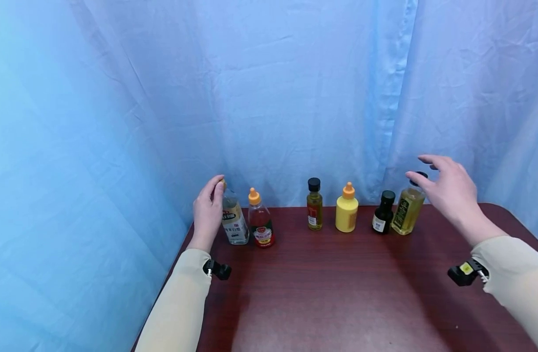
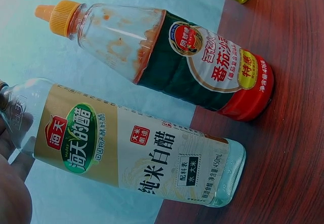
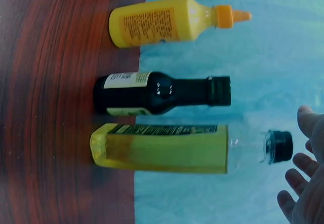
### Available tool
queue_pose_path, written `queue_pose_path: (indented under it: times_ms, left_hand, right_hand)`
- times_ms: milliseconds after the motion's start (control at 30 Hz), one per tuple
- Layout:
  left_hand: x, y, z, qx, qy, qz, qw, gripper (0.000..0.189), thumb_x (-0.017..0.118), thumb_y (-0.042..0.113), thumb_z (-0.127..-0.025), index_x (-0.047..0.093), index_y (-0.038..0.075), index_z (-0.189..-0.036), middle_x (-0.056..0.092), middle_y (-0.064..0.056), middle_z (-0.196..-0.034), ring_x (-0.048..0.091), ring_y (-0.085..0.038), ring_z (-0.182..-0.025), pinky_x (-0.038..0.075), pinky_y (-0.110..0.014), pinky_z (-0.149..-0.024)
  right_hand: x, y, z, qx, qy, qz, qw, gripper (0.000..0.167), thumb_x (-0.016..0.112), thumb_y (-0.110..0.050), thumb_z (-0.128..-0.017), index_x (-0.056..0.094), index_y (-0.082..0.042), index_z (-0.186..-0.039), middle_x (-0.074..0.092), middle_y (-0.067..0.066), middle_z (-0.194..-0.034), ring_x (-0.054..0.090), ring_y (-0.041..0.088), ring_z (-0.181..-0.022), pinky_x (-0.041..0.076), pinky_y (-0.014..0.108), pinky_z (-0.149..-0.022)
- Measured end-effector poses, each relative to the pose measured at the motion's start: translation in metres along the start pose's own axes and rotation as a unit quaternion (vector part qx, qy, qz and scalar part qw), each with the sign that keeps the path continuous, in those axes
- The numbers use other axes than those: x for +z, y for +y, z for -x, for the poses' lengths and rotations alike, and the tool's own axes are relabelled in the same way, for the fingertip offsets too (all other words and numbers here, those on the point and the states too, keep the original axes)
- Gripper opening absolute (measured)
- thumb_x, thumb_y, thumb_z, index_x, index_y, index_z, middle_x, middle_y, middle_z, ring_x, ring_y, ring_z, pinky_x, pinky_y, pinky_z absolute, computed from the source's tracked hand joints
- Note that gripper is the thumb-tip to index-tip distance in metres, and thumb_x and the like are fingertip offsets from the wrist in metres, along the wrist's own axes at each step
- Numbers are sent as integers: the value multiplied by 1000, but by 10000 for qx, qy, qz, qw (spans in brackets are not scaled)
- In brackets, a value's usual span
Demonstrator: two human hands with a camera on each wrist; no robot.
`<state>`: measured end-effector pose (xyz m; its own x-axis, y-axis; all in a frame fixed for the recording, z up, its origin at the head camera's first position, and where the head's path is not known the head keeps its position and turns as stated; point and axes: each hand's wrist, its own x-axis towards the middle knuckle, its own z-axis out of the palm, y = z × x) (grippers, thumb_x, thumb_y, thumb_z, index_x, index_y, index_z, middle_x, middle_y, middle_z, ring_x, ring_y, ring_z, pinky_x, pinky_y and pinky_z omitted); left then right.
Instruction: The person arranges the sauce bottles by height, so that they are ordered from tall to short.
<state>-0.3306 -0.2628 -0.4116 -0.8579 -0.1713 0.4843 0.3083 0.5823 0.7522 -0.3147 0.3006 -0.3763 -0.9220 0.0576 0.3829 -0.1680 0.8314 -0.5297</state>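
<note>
My left hand (image 1: 208, 210) grips a clear glass bottle of white vinegar (image 2: 136, 148) by its neck and cap, at the left end of a row. Right beside it stands a tomato sauce squeeze bottle (image 1: 261, 222) with an orange nozzle cap. At the other end of the row, my right hand (image 1: 451, 188) is held at the black cap of a yellow oil bottle (image 1: 408, 210), thumb and fingers spread apart. In the right wrist view a gap shows between the fingers and that cap. A small dark sauce bottle (image 3: 152, 92) stands next to the oil.
Between the two ends stand a small oil bottle (image 1: 314, 205) with a black cap and a yellow squeeze bottle (image 1: 347, 210). All are on a dark red wooden table (image 1: 330, 293). A blue curtain (image 1: 269, 98) hangs behind and to the sides.
</note>
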Motion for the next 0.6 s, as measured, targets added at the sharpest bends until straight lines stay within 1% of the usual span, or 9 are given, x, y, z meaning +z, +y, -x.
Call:
queue_pose_path:
  times_ms: [100,200,333,467,600]
  left_hand:
    - [0,0,0,-23,-2,1,10000,46,46,48,-119,65,26,-156,64,-4,-155,61,-27,-140,51,-54,-115]
    - [0,0,0,-33,0,8,10000,47,46,48,-119,65,25,-156,64,-4,-155,61,-28,-140,50,-54,-115]
    - [0,0,0,-23,2,-16,10000,48,46,47,-119,64,23,-156,64,-4,-155,61,-28,-141,50,-55,-116]
    - [0,1,-1,-39,-16,-18,10000,48,46,47,-119,64,23,-156,63,-4,-156,60,-28,-141,50,-55,-116]
    - [0,1,-1,-68,-22,-41,10000,48,45,47,-119,64,24,-156,64,-4,-155,61,-28,-141,50,-54,-116]
  right_hand:
    - [0,7,2,61,-103,-62,9999,77,62,-54,-112,44,-5,-168,47,31,-162,44,57,-141,38,74,-102]
    - [0,13,4,129,-230,-133,9996,81,62,-56,-111,41,-3,-169,47,32,-160,47,56,-139,40,75,-100]
    - [1,20,5,188,-379,-178,9989,86,61,-60,-110,39,-2,-170,49,34,-158,50,56,-137,43,76,-97]
    - [4,25,5,289,-579,-155,9978,91,59,-66,-108,39,-2,-170,52,37,-154,54,57,-132,46,74,-92]
    - [7,29,7,378,-661,-142,9970,92,59,-66,-108,39,1,-168,56,39,-146,63,56,-118,50,70,-87]
